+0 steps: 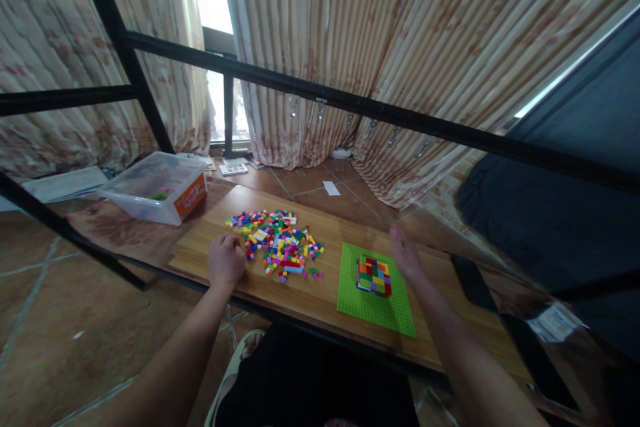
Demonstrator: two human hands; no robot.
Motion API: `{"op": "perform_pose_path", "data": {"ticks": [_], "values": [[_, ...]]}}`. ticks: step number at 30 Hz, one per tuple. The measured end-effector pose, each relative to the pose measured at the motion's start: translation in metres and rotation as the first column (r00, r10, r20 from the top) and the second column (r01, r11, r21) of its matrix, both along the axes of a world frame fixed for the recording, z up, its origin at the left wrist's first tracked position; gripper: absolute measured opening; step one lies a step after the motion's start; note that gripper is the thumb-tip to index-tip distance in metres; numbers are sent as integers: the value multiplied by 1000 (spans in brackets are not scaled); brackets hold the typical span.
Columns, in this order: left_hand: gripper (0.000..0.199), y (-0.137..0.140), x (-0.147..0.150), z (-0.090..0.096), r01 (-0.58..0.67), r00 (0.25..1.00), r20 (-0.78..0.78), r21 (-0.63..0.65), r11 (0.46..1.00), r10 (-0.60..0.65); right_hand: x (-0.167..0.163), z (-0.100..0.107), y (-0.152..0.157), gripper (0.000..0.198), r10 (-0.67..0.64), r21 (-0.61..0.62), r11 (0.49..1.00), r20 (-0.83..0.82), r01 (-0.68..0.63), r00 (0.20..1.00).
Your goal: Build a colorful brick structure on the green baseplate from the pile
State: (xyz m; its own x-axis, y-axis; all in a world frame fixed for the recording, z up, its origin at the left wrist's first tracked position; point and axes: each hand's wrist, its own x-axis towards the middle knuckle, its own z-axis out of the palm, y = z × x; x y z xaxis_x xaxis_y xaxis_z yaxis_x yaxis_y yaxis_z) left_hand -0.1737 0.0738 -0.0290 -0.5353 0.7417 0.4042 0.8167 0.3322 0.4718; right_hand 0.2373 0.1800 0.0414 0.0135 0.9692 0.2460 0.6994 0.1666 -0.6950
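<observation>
My left hand (227, 259) rests curled on the wooden table, at the left edge of a spread of loose, many-coloured toy bricks (285, 240). Whatever its fingers may hold is hidden from view. On the right, a green baseplate (377, 313) carries a small block built of bricks (374, 276) in red, yellow, green, orange and blue. Beside the plate's upper right side is my right hand (404, 255), slightly blurred. Its fingers look stretched out, nothing shows in them, and the hand appears apart from the built block.
A clear plastic box (150, 190) with an orange label stands beyond the table's left end. Black metal bars (320, 93) cross in front of the curtains. A dark flat object (473, 282) lies at the table's right end.
</observation>
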Motion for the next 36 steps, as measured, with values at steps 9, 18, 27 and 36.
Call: {"op": "perform_pose_path", "data": {"ticks": [9, 18, 27, 36], "values": [[22, -2, 2, -2, 1, 1000, 15, 20, 1000, -1, -30, -50, -44, 61, 40, -140, 989, 570, 49, 821], [24, -1, 2, -2, -2, 999, 41, 11, 1000, 1, -105, -30, -86, 34, 300, 137, 906, 460, -401, 836], [24, -4, 5, 2, 4, 997, 81, 10, 1000, -5, -175, -33, -100, 16, 395, -46, 906, 446, -420, 803], [22, -6, 6, 3, 45, 996, 72, 0, 999, -45, -167, -39, -86, 17, 270, -6, 950, 510, -311, 817]]}}
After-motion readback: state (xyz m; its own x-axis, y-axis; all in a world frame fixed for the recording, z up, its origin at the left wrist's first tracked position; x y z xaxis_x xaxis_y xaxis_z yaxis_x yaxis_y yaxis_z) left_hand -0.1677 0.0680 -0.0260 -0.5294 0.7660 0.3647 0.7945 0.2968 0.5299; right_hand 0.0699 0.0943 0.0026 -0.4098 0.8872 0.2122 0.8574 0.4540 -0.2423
